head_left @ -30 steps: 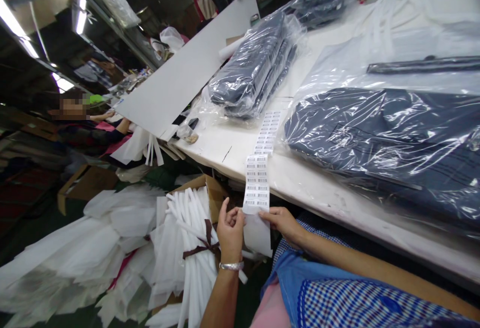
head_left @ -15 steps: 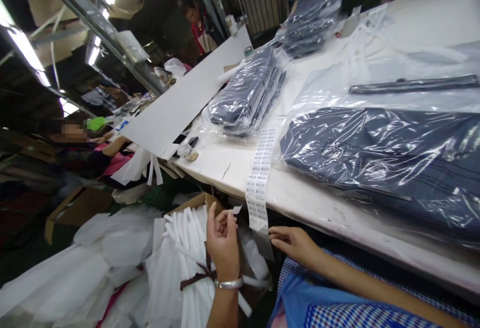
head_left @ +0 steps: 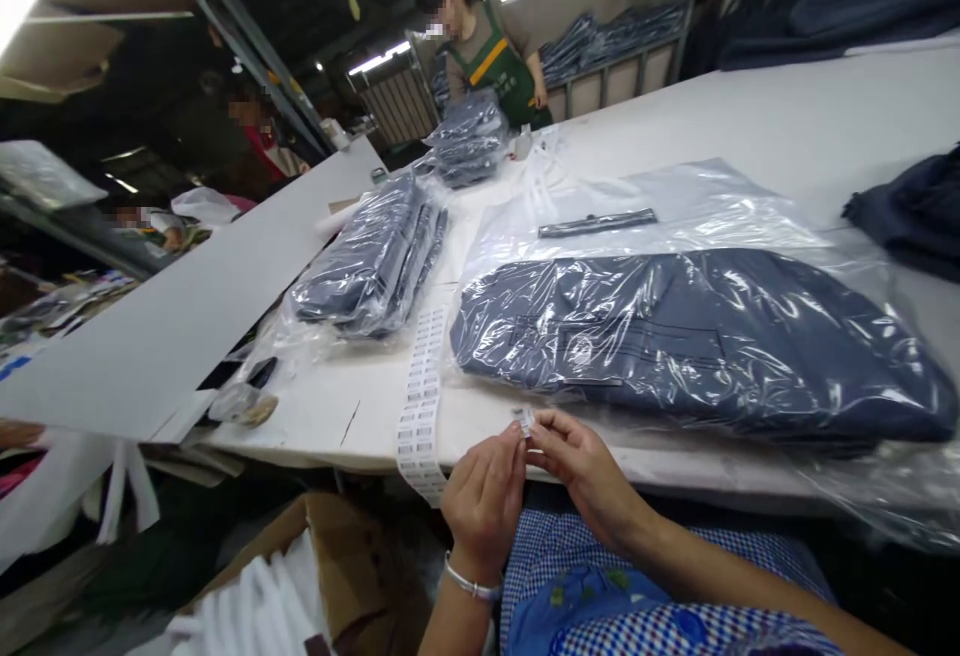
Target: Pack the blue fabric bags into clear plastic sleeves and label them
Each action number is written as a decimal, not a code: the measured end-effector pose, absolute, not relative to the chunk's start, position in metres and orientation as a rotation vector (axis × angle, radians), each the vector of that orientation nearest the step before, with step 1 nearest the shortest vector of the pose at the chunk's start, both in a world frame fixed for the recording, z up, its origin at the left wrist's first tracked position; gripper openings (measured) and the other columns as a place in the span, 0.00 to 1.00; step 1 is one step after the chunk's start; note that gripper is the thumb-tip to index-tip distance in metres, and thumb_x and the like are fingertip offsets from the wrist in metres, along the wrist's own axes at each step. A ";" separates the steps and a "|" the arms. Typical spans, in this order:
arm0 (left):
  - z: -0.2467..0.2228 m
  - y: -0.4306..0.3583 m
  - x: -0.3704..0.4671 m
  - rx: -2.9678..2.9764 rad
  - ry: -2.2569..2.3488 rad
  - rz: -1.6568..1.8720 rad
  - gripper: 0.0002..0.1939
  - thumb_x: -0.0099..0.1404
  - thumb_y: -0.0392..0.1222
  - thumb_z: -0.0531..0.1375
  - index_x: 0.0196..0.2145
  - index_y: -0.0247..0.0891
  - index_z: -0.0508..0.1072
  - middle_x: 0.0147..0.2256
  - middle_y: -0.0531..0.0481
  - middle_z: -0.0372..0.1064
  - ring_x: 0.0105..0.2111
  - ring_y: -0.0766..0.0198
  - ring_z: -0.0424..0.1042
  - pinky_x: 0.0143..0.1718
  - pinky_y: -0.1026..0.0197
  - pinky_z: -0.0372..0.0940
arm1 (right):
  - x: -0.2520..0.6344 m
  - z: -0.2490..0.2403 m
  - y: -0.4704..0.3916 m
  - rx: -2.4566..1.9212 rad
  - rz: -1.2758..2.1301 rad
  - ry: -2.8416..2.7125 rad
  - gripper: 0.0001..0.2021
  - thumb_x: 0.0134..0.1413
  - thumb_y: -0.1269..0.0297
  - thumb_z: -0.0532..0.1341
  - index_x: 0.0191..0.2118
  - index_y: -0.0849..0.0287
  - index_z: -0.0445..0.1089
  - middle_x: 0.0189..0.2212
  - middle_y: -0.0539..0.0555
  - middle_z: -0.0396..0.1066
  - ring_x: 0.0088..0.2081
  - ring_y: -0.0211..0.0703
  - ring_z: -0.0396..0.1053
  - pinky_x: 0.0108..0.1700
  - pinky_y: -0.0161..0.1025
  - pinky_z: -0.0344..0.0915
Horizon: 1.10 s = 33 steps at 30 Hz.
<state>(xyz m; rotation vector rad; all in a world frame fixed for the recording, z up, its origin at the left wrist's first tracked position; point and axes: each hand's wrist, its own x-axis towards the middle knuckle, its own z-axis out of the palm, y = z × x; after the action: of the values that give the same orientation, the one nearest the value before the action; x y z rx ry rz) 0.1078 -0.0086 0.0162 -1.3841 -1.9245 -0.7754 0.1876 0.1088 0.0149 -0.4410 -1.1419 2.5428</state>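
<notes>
My left hand (head_left: 486, 496) and my right hand (head_left: 574, 461) meet at the table's front edge. A small white barcode sticker (head_left: 523, 422) is pinched between their fingertips; both hands touch it. Left of them a strip of barcode stickers (head_left: 420, 406) lies on the table and hangs over the edge. Just beyond my hands is a dark blue folded garment (head_left: 675, 326) in a clear plastic bag, lying flat on the white table (head_left: 315, 406).
More bagged garments (head_left: 367, 256) are stacked to the left, with another stack (head_left: 469, 136) farther back beside a person in a green apron (head_left: 502, 76). Dark cloth (head_left: 915, 211) lies at the right. A cardboard box (head_left: 352, 556) with white strips stands below the table edge.
My left hand has come up from above the box to the table edge, and my right hand has met it at a small sticker. The view has swung to the right.
</notes>
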 end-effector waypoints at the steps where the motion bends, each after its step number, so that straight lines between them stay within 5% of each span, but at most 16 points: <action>1: 0.015 -0.007 0.109 -1.431 -1.918 -0.792 0.27 0.61 0.28 0.63 0.57 0.39 0.65 0.42 0.44 0.79 0.40 0.59 0.78 0.42 0.58 0.74 | 0.190 0.014 0.112 -0.470 2.524 -1.130 0.15 0.51 0.51 0.67 0.37 0.58 0.72 0.37 0.52 0.72 0.41 0.44 0.70 0.49 0.43 0.67; 8: 0.030 0.022 0.112 -1.343 -2.174 -1.222 0.27 0.63 0.36 0.62 0.60 0.44 0.64 0.43 0.45 0.76 0.41 0.60 0.76 0.41 0.58 0.74 | 0.205 0.015 0.149 -0.479 2.228 -1.579 0.13 0.54 0.52 0.65 0.35 0.58 0.71 0.30 0.51 0.72 0.34 0.42 0.69 0.39 0.38 0.66; 14: 0.040 0.066 0.104 -1.311 -2.460 -1.947 0.26 0.62 0.48 0.63 0.56 0.41 0.68 0.32 0.52 0.75 0.31 0.64 0.76 0.35 0.61 0.75 | 0.223 0.041 0.191 -0.436 1.705 -2.052 0.08 0.58 0.57 0.62 0.36 0.54 0.74 0.31 0.51 0.75 0.33 0.43 0.71 0.38 0.40 0.66; 19: 0.050 0.101 0.093 -1.356 -2.480 -2.276 0.29 0.61 0.48 0.64 0.58 0.42 0.66 0.33 0.51 0.74 0.32 0.64 0.76 0.38 0.61 0.74 | 0.223 0.062 0.231 -0.496 1.689 -2.095 0.07 0.54 0.59 0.64 0.38 0.54 0.75 0.29 0.52 0.76 0.31 0.43 0.72 0.35 0.39 0.66; 28: 0.063 0.185 0.041 -1.615 -2.634 -2.103 0.34 0.61 0.47 0.62 0.63 0.45 0.58 0.36 0.49 0.72 0.33 0.61 0.74 0.22 0.65 0.71 | 0.185 0.068 0.323 -0.524 1.373 -2.357 0.07 0.52 0.60 0.62 0.31 0.57 0.75 0.30 0.51 0.74 0.31 0.40 0.68 0.34 0.38 0.63; 33: 0.053 0.212 0.006 -1.742 -2.519 -1.738 0.27 0.64 0.45 0.59 0.61 0.44 0.63 0.38 0.49 0.74 0.31 0.65 0.74 0.30 0.63 0.71 | 0.165 0.058 0.363 -0.684 1.306 -2.438 0.05 0.50 0.63 0.62 0.30 0.58 0.74 0.24 0.50 0.72 0.26 0.39 0.66 0.29 0.36 0.60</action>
<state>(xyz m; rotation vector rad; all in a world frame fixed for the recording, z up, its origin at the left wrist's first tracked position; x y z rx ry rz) 0.0064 0.2120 0.0525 -1.7419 -2.5191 -1.7384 0.1645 0.3626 0.0581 -0.6836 -2.4383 1.3058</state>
